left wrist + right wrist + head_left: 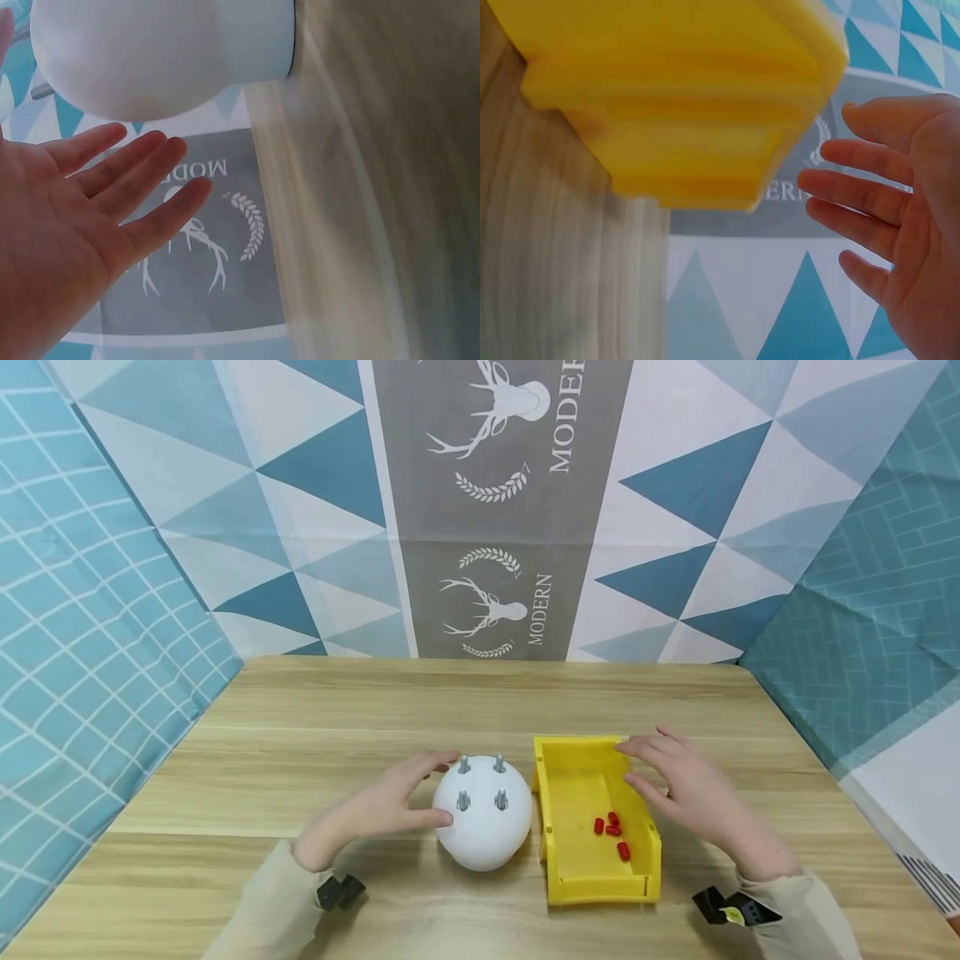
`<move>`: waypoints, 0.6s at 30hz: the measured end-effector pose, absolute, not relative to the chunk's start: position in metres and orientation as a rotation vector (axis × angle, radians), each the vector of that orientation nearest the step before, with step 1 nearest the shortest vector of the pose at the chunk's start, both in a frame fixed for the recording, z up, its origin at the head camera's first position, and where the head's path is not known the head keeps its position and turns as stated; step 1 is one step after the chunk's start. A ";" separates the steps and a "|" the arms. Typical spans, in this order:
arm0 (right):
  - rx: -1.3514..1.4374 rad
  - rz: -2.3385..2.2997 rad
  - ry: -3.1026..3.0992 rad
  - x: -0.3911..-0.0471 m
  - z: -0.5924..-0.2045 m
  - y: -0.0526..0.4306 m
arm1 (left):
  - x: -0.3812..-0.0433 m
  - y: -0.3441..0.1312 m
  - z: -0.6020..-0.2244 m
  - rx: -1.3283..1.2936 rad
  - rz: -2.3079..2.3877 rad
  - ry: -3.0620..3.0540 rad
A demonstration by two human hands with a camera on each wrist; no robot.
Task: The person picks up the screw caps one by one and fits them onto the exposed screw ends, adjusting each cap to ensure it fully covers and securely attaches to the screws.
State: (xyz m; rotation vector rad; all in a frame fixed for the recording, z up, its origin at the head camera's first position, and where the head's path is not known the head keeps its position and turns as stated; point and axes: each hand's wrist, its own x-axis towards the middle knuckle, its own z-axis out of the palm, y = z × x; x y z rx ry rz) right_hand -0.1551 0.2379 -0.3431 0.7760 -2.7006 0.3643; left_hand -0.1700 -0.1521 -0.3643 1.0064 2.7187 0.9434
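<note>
Wood-grain table (337, 702) stands before patterned cloth (495, 510). White dome (483, 845) sits just left of a yellow bin (597, 891); the dome's four metal studs (501, 800) are bare, and four red pieces (613, 830) lie loose inside the bin, so the work appears barely begun, with no piece on any stud. Left hand (390, 802): fingers loosely extended beside the dome, gripping nothing, contact uncertain. Right hand (690, 789): fingers parted and relaxed at the bin's right wall, holding nothing

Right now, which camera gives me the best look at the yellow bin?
The head view: it looks down into the yellow bin, showing its inside and most of its rim. The right wrist view shows only part of its outside, cut off by the frame; the left wrist view shows none of it.
</note>
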 end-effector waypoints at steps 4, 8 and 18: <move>0.830 0.328 -2.689 -0.154 -0.346 0.230 | -0.168 -0.150 -0.366 0.984 0.994 2.677; 0.843 0.317 -2.739 -0.153 -0.347 0.224 | -0.166 -0.148 -0.368 0.962 0.999 2.666; 0.880 0.284 -2.814 -0.151 -0.352 0.211 | -0.165 -0.143 -0.372 0.901 1.017 2.661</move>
